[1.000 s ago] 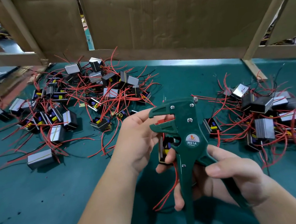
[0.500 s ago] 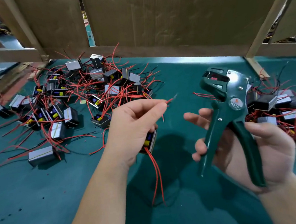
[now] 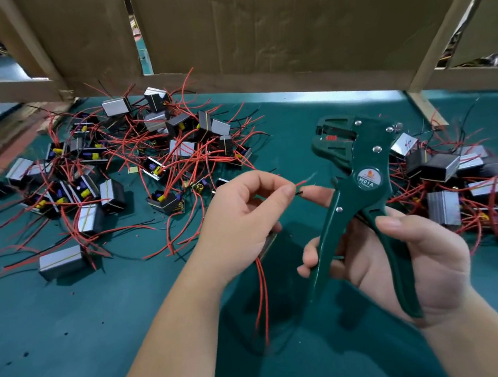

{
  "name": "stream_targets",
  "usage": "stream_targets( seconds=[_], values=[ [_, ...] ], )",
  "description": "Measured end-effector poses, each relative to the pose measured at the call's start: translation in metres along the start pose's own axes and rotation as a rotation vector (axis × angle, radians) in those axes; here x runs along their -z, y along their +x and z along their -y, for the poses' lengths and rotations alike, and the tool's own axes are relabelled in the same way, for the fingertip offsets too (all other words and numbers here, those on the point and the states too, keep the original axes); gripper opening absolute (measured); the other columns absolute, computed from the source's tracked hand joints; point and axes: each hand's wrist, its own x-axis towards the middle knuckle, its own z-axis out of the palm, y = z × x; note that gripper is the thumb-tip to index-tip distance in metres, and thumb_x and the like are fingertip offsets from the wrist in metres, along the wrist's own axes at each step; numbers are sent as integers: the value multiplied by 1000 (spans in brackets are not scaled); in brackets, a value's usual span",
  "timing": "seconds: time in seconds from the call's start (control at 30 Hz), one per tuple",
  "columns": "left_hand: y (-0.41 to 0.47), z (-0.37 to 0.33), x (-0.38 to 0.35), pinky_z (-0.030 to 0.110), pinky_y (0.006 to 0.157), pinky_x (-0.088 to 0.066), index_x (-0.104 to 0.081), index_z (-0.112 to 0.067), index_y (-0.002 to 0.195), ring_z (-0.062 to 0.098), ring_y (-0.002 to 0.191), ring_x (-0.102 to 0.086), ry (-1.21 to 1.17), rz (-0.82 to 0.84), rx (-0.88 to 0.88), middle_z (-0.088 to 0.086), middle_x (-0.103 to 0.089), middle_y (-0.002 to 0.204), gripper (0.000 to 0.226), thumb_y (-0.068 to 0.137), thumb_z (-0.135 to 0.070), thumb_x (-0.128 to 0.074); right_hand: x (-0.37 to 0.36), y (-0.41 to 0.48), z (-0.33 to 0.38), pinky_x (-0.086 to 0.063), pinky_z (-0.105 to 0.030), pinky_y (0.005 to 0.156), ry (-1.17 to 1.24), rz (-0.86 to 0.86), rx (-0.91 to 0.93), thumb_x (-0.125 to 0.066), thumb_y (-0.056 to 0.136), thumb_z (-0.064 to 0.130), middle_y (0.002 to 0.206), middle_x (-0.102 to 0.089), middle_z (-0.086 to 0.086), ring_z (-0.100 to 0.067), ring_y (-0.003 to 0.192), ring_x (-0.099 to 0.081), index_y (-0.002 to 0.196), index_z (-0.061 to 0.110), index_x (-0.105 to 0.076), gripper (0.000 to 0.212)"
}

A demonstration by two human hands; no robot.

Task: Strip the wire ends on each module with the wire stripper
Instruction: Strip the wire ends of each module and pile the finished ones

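Note:
My left hand (image 3: 244, 216) pinches the ends of a red wire (image 3: 302, 182) and a black wire between thumb and forefinger; the red tip shows bare strands. The module they belong to is mostly hidden under that palm, and two red wires (image 3: 262, 296) hang down from it. My right hand (image 3: 407, 261) grips the handles of the green wire stripper (image 3: 357, 190), upright, its jaws (image 3: 333, 140) up and to the right of the pinched wire ends, a short gap away.
A pile of modules with tangled red wires (image 3: 136, 168) lies at the left of the green mat (image 3: 74, 342). A second pile (image 3: 453, 177) lies at the right behind the stripper. Cardboard walls and wooden slats (image 3: 257, 35) close the back.
The stripper left the wire, swung out right, then came back toward the middle. My left hand now pinches a black wire end beside the red one.

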Motion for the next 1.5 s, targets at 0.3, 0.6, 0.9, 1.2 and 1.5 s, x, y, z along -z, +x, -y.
stream_targets(
  seconds=[0.3, 0.6, 0.9, 1.2, 1.5],
  values=[
    [4, -5, 12, 16, 50, -33, -64, -16, 79, 2, 42, -36, -266, -45, -8, -7, -62, 61, 10, 88, -15, -60, 1, 0, 5, -51, -57, 72, -56, -65, -56, -81, 59, 28, 125, -55, -27, -43, 74, -62, 125, -5, -56, 78],
    [5, -3, 14, 12, 61, -42, -65, -18, 80, 0, 63, -52, -38, -58, -186, -15, -62, 68, 12, 87, -9, -66, -3, -1, -3, -49, -57, 71, -163, -5, -250, -85, 59, 29, 86, -59, -28, -42, 70, -60, 112, -6, -61, 67],
    [7, 3, 18, 23, 62, -47, -64, -30, 84, 12, 69, -55, 196, -99, -310, -4, -64, 80, 10, 86, -20, -62, 1, -1, -3, -50, -52, 65, -171, -3, -267, -83, 63, 28, 79, -59, -25, -39, 64, -60, 103, -2, -65, 53],
    [6, 4, 20, 10, 62, -40, -59, -37, 86, -1, 68, -53, 335, -100, -388, -11, -60, 81, 19, 88, -18, -61, 2, 0, -6, -51, -50, 61, -211, -46, -271, -83, 62, 28, 76, -60, -22, -37, 58, -60, 96, 2, -66, 46],
    [11, 14, 18, 3, 63, -36, -70, -16, 94, -10, 63, -55, 494, -15, -219, -18, -62, 74, 12, 90, -8, -62, -12, 4, -28, -45, -34, 43, -201, -327, -193, -73, 63, 25, 59, -49, -15, -26, 37, -46, 78, 3, -51, 35]
  ],
)
